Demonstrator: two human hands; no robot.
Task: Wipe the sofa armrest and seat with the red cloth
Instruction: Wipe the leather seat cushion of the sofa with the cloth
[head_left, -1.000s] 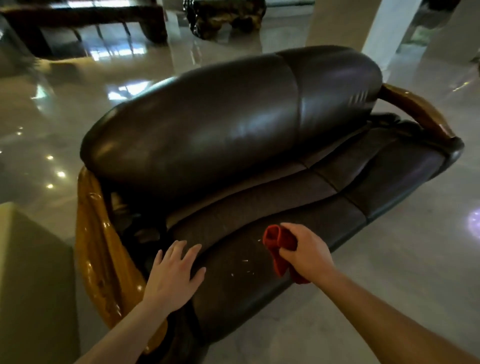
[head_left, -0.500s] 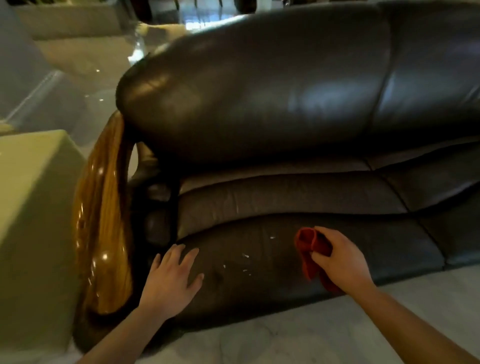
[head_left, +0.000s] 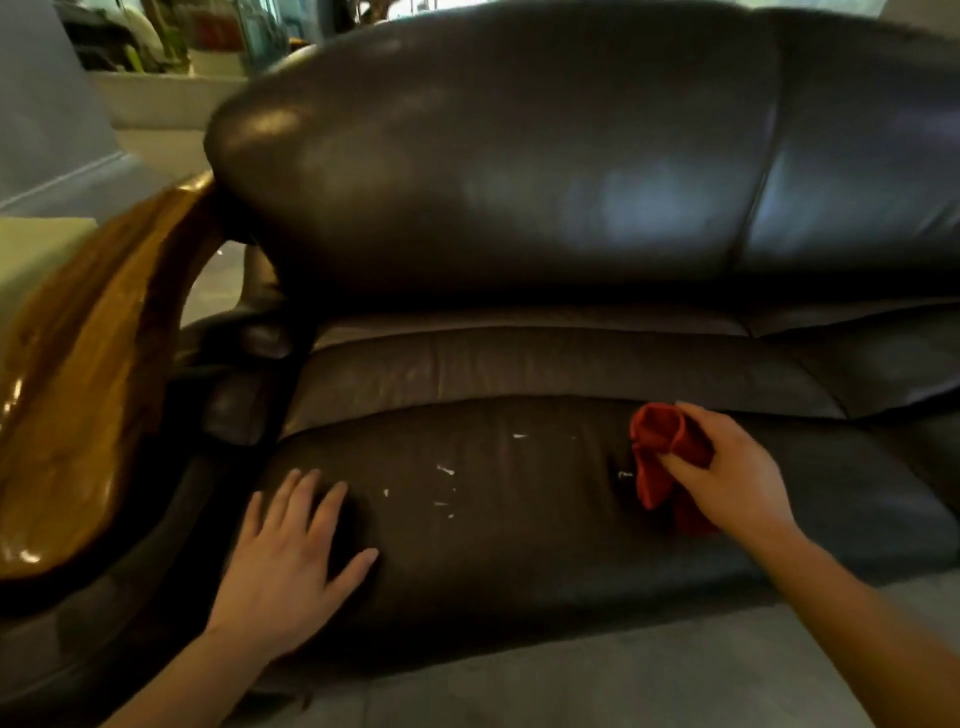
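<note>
A dark brown leather sofa fills the view, its seat cushion low in front and its backrest above. A glossy wooden armrest curves down the left side. My right hand is closed around a bunched red cloth, held at the seat's surface right of centre; whether it touches the leather I cannot tell. My left hand lies flat with fingers spread on the seat's left part, near the armrest. Small white specks dot the leather between my hands.
Grey floor runs along the sofa's front edge. A pale block stands left of the armrest. A wall and cluttered shelves lie behind at the upper left.
The view has swung closer and squarer onto the sofa's left seat. Both hands keep their places on the cushion, the right still holding the cloth.
</note>
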